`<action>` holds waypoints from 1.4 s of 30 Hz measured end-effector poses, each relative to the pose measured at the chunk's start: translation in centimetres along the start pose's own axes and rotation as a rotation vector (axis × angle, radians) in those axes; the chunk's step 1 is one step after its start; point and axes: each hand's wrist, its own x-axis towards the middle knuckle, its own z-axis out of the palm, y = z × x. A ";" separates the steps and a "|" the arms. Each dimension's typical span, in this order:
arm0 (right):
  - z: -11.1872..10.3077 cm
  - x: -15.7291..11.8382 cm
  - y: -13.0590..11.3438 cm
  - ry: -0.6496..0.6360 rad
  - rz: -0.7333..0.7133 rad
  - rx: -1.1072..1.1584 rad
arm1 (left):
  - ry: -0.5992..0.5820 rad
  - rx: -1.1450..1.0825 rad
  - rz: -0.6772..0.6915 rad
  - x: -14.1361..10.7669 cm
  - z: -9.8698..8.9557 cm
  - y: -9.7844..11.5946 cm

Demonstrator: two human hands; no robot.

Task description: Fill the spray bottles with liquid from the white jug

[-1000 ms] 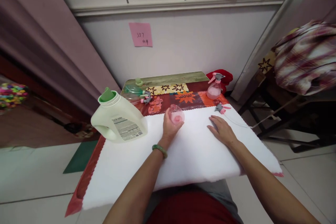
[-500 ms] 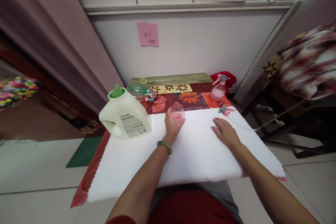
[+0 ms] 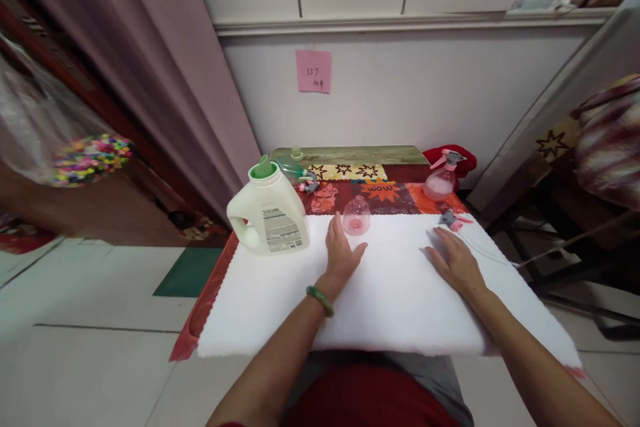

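Fingers of left hand [image 3: 342, 257] and right hand [image 3: 459, 265] are spread, empty; the headless spray bottle [image 3: 357, 216], probably light and slippery, grips best mid-body.

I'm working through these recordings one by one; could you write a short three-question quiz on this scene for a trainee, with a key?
1. Which hand is nearer the clear rounded plastic bottle?
2. True or false: a green ring-shaped bracelet circles the left wrist.
3. Which thing lies nearest the right hand?
A) the pale plastic jug with a green spout
B) the grey-and-pink plastic spray head
C) the pink square paper note

Key:
1. The left hand.
2. True.
3. B.
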 end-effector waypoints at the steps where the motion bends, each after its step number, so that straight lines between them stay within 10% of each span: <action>1: -0.4 0.1 -0.4 0.051 -0.006 0.000 | 0.004 -0.004 0.006 -1.2 -1.1 0.2; 5: -2.7 1.6 -5.0 0.232 -0.045 0.075 | 0.132 -0.045 -0.025 -5.5 -6.8 0.7; 11: -4.4 7.4 -20.6 0.127 -0.146 0.602 | 0.423 -0.151 -0.333 -7.2 -14.5 0.5; 20: 0.5 18.2 -36.0 -0.187 0.088 1.031 | 0.467 -0.194 -0.428 -8.9 -17.0 0.9; 29: 1.5 19.5 -39.9 -0.206 0.246 0.920 | 0.386 -0.285 -0.528 -8.9 -16.6 0.7; 42: 0.1 16.6 -36.1 0.142 0.390 1.234 | 0.415 -0.838 -0.583 -7.8 -16.5 -0.7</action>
